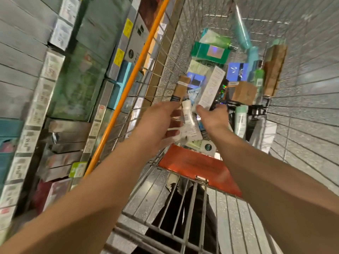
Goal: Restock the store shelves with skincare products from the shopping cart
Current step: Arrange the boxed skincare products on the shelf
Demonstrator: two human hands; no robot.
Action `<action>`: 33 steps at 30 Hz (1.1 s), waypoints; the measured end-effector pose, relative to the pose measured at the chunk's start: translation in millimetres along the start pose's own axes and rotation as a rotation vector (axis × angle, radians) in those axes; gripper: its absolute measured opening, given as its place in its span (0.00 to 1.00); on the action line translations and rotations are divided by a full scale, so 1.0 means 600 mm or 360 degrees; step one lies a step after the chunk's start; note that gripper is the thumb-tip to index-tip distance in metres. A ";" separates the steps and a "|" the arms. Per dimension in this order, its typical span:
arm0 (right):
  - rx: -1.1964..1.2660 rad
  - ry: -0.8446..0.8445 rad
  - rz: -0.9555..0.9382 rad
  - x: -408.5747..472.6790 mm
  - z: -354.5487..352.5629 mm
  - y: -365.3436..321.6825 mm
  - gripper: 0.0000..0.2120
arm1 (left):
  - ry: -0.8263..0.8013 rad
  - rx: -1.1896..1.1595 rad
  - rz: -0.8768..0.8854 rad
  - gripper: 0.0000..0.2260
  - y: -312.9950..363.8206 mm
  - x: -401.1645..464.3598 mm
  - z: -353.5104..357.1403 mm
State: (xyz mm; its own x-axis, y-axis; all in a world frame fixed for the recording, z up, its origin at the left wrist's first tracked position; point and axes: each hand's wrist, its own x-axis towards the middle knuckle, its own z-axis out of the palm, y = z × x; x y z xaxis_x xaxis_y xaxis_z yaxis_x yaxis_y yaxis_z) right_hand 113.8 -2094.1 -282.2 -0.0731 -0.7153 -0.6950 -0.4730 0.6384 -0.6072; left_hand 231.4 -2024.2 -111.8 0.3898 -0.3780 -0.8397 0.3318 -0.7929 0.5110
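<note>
Both forearms reach forward from the bottom edge of the view, over the shopping cart [183, 198] and its wire back panel, into the basket. Landmark for everything else is the orange child-seat flap [200, 167] of the cart, which lies flat just beyond that panel.

Just past the flap, the left hand [161, 123] curls round a white tube [189, 123] that stands nearly upright, cap end away from the camera; the fingers wrap its lower part, with more pale packets bunched under them. Right of the tube, the right hand [212, 116] pinches the near end of a tall white carton [211, 88], thumb on the near face, fingers hidden behind it.

Farther from the flap, the basket is crowded with skincare goods: a brown carton [180, 88] against the left wire wall, a green box [211, 52] at the far end, blue boxes [236, 70] beside it, a brown cube-shaped box [244, 92] to the right, and a pale green bottle [241, 118] lying near the right hand. These packages press round both hands on all sides.

Left of the flap, beyond the cart's orange rail [128, 88], stand the store shelves [55, 88], blurred, with stacked boxes and a strip of price labels [38, 99]. Below the flap, dark trousers and a shoe [172, 182] show through the bars.
</note>
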 end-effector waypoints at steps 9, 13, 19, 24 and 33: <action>-0.0025 -0.0196 0.0087 0.015 0.024 0.014 0.27 | -0.0008 -0.0007 0.0038 0.09 -0.021 0.016 0.000; -0.0034 -0.0177 0.0077 0.024 0.019 0.013 0.25 | -0.0006 -0.0007 0.0046 0.08 -0.020 0.021 0.003; -0.0154 -0.0186 0.0179 0.040 0.032 -0.019 0.32 | 0.0005 0.0059 0.0079 0.08 -0.029 0.037 0.001; 0.0218 -0.0380 0.0282 0.011 0.018 -0.010 0.16 | -0.0013 0.0017 0.0065 0.08 -0.025 0.032 -0.005; 0.0736 -0.0525 0.0079 -0.121 -0.059 -0.059 0.22 | -0.0083 -0.0010 0.0261 0.09 0.015 -0.031 0.011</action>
State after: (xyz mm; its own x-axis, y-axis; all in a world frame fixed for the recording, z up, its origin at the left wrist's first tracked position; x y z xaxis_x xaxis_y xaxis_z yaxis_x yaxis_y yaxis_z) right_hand 104.8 -2074.9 -196.9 0.2278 -0.6021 -0.7652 -0.0369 0.7800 -0.6247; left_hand 221.5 -2027.6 -92.5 0.3942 -0.5265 -0.7533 0.2726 -0.7157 0.6430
